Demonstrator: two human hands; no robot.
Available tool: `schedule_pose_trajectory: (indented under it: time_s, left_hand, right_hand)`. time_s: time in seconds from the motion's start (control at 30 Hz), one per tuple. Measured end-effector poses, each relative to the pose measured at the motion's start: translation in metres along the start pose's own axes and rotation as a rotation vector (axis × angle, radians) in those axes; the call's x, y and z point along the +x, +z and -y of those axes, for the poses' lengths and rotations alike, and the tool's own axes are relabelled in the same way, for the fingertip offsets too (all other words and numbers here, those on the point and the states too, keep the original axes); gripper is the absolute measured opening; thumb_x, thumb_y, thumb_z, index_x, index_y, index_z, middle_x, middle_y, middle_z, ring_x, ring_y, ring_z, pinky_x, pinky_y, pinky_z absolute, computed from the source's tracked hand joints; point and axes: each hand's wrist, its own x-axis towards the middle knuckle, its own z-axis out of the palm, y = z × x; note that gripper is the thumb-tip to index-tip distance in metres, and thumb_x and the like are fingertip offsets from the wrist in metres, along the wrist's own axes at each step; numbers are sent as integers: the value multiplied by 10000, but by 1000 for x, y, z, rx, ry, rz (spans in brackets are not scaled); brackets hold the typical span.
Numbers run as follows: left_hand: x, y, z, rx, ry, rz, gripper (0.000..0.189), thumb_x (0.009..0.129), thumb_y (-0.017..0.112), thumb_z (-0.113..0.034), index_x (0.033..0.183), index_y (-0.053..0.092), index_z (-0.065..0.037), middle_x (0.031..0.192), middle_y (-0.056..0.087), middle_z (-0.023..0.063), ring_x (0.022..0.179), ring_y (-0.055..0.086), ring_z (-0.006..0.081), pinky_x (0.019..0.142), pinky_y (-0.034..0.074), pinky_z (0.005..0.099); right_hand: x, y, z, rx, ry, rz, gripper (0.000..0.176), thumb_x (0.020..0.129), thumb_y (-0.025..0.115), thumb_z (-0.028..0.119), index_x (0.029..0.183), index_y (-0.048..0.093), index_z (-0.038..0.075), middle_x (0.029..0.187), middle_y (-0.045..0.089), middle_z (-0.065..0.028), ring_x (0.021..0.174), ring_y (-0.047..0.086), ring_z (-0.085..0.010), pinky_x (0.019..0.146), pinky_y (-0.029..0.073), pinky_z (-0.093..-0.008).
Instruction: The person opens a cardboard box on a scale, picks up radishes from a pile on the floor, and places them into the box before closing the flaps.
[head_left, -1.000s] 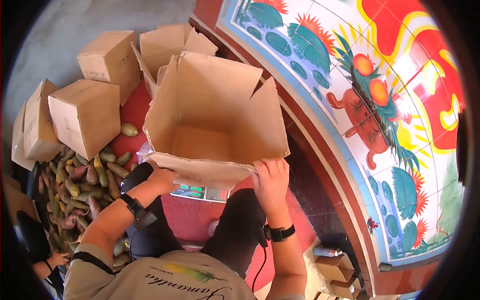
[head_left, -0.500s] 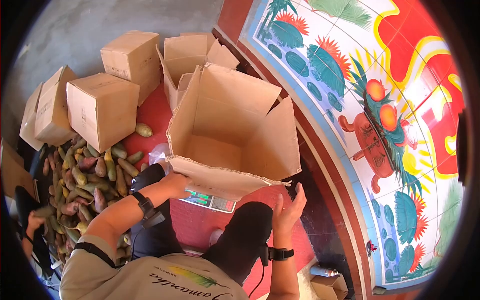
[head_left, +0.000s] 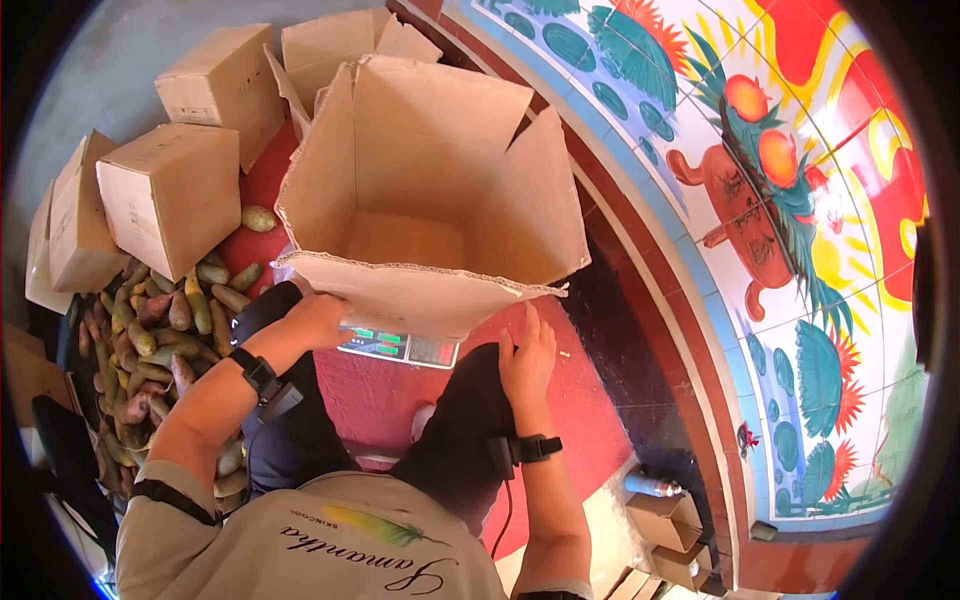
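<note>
An open, empty cardboard box (head_left: 420, 300) stands in front of me with its flaps up, over a scale (head_left: 385, 345) with a lit green display. At the box's near left edge is my left hand (head_left: 318, 320), its fingers closed and partly hidden by the near flap. My right hand (head_left: 528, 360) is beside the near right corner, fingers stretched out, holding nothing. To the left lies a large pile of long green, brown and reddish produce (head_left: 150, 350).
Closed cardboard boxes (head_left: 180, 190) stand behind the pile. Another open box (head_left: 330, 45) is beyond the front one. A curved ledge and a painted tile wall (head_left: 740, 200) run along the right. Small boxes (head_left: 665, 520) and a can (head_left: 650, 486) lie at the lower right.
The view has shifted, so the box and scale appear higher and further left. My right hand still has its fingers apart. The other person's hand at the far left no longer shows.
</note>
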Motion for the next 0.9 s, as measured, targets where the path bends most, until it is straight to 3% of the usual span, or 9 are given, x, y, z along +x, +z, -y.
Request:
schedule_pose_trajectory:
  time_s: [0.3,0.9]
  left_hand:
    - [2,-2,-3,20,15,-8,403,755,669,-315,981,624,17,962,637,214,962,592,362,879,457,426]
    - [4,-3,-5,24,12,-7,374,752,664,-303,967,627,2,931,633,215,942,591,369,855,460,433]
  right_hand:
    - [4,10,2,22,60,16,498,795,623,97,1234,435,-46,995,567,-214,937,537,-383,803,439,-457]
    - [3,11,1,44,105,5,484,820,601,139,1248,444,-25,956,552,-192,904,544,-364,765,439,-445]
